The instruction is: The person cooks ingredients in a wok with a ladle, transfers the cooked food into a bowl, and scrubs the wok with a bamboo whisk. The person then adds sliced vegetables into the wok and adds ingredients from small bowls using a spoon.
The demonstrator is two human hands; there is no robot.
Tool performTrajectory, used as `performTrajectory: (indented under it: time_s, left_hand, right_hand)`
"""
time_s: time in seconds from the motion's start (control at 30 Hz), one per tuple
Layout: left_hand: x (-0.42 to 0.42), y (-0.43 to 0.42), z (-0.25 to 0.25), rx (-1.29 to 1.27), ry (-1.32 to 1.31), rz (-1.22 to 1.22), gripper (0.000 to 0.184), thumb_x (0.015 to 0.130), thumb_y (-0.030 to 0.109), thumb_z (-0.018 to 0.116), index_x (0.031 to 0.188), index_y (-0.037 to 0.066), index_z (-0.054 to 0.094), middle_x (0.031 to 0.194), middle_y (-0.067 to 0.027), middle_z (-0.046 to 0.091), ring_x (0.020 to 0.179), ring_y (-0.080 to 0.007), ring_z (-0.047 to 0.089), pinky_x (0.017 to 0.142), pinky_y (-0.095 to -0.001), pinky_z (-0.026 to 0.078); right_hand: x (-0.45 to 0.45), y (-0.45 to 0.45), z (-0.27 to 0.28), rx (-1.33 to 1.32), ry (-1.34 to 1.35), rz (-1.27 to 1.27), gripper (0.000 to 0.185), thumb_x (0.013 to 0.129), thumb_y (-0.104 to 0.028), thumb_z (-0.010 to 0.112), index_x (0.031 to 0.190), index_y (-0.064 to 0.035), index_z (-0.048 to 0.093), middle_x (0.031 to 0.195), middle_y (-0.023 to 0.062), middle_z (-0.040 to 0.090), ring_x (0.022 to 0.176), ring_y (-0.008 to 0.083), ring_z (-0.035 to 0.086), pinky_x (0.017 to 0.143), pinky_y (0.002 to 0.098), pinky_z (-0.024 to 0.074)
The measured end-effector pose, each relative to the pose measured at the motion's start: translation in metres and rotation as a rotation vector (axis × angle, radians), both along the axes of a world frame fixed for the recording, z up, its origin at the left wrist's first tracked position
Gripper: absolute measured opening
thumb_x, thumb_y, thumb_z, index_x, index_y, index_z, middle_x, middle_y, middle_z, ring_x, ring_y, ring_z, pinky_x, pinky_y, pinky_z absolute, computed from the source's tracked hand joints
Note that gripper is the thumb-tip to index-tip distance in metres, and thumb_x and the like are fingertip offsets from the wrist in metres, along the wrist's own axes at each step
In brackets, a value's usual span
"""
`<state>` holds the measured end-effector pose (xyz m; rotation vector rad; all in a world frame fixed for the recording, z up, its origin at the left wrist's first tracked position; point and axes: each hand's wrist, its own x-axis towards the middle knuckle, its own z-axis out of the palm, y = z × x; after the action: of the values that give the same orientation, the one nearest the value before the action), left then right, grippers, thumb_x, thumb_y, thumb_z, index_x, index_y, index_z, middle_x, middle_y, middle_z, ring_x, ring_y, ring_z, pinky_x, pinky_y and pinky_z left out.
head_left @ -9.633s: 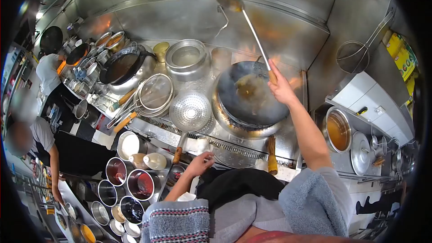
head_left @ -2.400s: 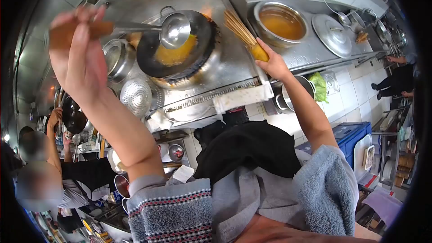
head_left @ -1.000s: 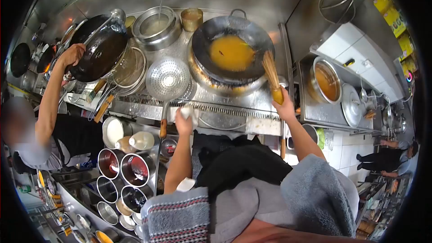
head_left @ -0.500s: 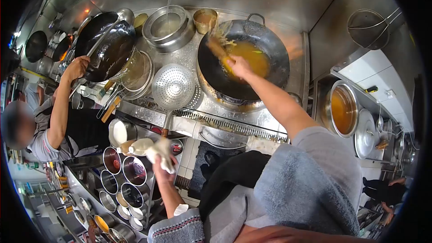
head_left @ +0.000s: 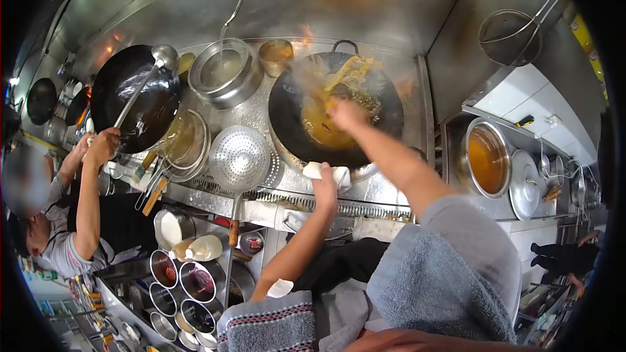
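A large black wok [head_left: 385,120] with yellowish-brown liquid in it sits on the stove. Over the liquid, my right hand [head_left: 347,117] is closed around a bamboo wok brush, its handle blurred by motion. Pale, splayed strands, seemingly the brush's bristles [head_left: 355,72], show near the wok's far side. My left hand [head_left: 325,193] grips a folded white cloth [head_left: 342,177] at the wok's near rim. Just left of it lies a perforated strainer ladle [head_left: 240,160] with a wooden handle.
Left of the wok stand a steel pot [head_left: 225,85] under a tap and a small brass-coloured container [head_left: 276,55]. A co-worker at the left holds a ladle [head_left: 140,91] over another wok [head_left: 104,98]. A pot of orange-brown liquid [head_left: 488,156] is at the right.
My left hand has brought the cloth up from beside the seasoning pots to the wok's rim. The right hand stays over the wok with the brush. The co-worker's ladle has shifted.
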<state>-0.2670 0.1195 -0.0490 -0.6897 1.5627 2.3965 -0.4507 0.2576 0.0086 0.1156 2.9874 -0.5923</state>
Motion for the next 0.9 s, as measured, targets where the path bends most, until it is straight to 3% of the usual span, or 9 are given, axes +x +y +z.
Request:
performTrajectory:
  time_s: [0.1, 0.23, 0.37, 0.5, 0.63, 0.77, 0.83, 0.87, 0.9]
  left_hand:
    - [-0.001, -0.001, 0.028, -0.207, 0.129, 0.073, 0.034, 0.081, 0.008, 0.065, 0.109, -0.003, 0.049, 0.095, -0.0110, 0.058, 0.084, -0.0195, 0.055, 0.076, -0.0346, 0.047]
    - [-0.045, -0.078, 0.034, -0.474, 0.177, 0.140, 0.036, 0.080, 0.006, 0.060, 0.113, -0.006, 0.052, 0.101, -0.0160, 0.063, 0.087, -0.0264, 0.061, 0.076, -0.0390, 0.049]
    - [-0.091, -0.115, 0.056, -0.704, 0.218, -0.041, 0.031, 0.071, 0.012, 0.060, 0.096, -0.006, 0.058, 0.082, -0.0142, 0.063, 0.075, -0.0233, 0.060, 0.070, -0.0387, 0.049]
    - [-0.091, -0.130, 0.070, -0.435, 0.087, -0.222, 0.028, 0.071, 0.006, 0.060, 0.097, -0.004, 0.058, 0.083, -0.0110, 0.062, 0.070, -0.0192, 0.060, 0.061, -0.0346, 0.049]
    - [-0.083, -0.129, 0.073, -0.437, 0.094, -0.220, 0.028, 0.077, 0.009, 0.062, 0.101, -0.005, 0.058, 0.087, -0.0115, 0.063, 0.073, -0.0190, 0.061, 0.065, -0.0335, 0.050]
    - [-0.060, -0.111, 0.037, -0.479, 0.366, 0.173, 0.056, 0.087, 0.021, 0.068, 0.126, -0.009, 0.042, 0.113, -0.0211, 0.060, 0.100, -0.0270, 0.059, 0.090, -0.0378, 0.046]
    - [-0.053, -0.091, 0.048, -0.652, 0.412, 0.146, 0.066, 0.087, 0.022, 0.069, 0.132, -0.010, 0.032, 0.119, -0.0248, 0.056, 0.106, -0.0323, 0.058, 0.094, -0.0408, 0.044]
    - [-0.054, -0.081, 0.043, -1.057, 0.409, 0.182, 0.068, 0.086, 0.022, 0.069, 0.130, -0.010, 0.029, 0.116, -0.0297, 0.056, 0.106, -0.0411, 0.057, 0.095, -0.0450, 0.042]
    - [-0.051, -0.077, 0.079, -0.905, 0.289, 0.085, 0.067, 0.084, 0.019, 0.068, 0.128, -0.011, 0.028, 0.114, -0.0347, 0.054, 0.106, -0.0469, 0.056, 0.095, -0.0470, 0.040]
  right_hand:
    - [0.057, -0.023, -0.003, -0.109, -0.058, 0.038, 0.050, 0.092, -0.045, 0.052, 0.138, -0.0234, 0.051, 0.106, 0.0191, 0.068, 0.100, 0.0389, 0.064, 0.087, 0.0478, 0.0498]
    - [0.110, 0.052, 0.066, 0.123, -0.325, 0.393, 0.051, 0.090, -0.047, 0.052, 0.137, -0.0279, 0.051, 0.112, 0.0150, 0.067, 0.100, 0.0348, 0.065, 0.087, 0.0467, 0.0503]
    - [0.046, 0.156, 0.094, 0.557, -0.346, 0.443, 0.049, 0.091, -0.051, 0.050, 0.132, -0.0257, 0.056, 0.107, 0.0107, 0.068, 0.098, 0.0272, 0.066, 0.082, 0.0436, 0.0531]
    - [-0.071, 0.092, 0.027, 0.398, -0.131, 0.147, 0.046, 0.090, -0.046, 0.055, 0.129, -0.0230, 0.057, 0.098, 0.0141, 0.070, 0.086, 0.0308, 0.068, 0.074, 0.0453, 0.0544]
    - [0.017, -0.038, 0.004, -0.096, -0.099, -0.016, 0.050, 0.093, -0.046, 0.048, 0.135, -0.0194, 0.051, 0.112, 0.0184, 0.066, 0.104, 0.0349, 0.064, 0.086, 0.0488, 0.0507]
    - [0.082, 0.019, 0.026, 0.027, -0.244, 0.320, 0.054, 0.091, -0.048, 0.052, 0.141, -0.0296, 0.045, 0.109, 0.0134, 0.068, 0.100, 0.0340, 0.065, 0.088, 0.0433, 0.0511]
    - [0.095, 0.089, 0.052, 0.258, -0.351, 0.468, 0.054, 0.090, -0.052, 0.050, 0.140, -0.0329, 0.046, 0.114, 0.0129, 0.066, 0.103, 0.0309, 0.065, 0.089, 0.0444, 0.0508]
    - [0.089, 0.115, 0.086, 0.368, -0.418, 0.484, 0.052, 0.089, -0.050, 0.053, 0.139, -0.0343, 0.047, 0.112, 0.0131, 0.067, 0.100, 0.0309, 0.066, 0.087, 0.0441, 0.0519]
    - [0.069, 0.144, 0.100, 0.495, -0.440, 0.489, 0.050, 0.089, -0.048, 0.054, 0.137, -0.0349, 0.048, 0.108, 0.0115, 0.069, 0.096, 0.0308, 0.067, 0.082, 0.0426, 0.0535]
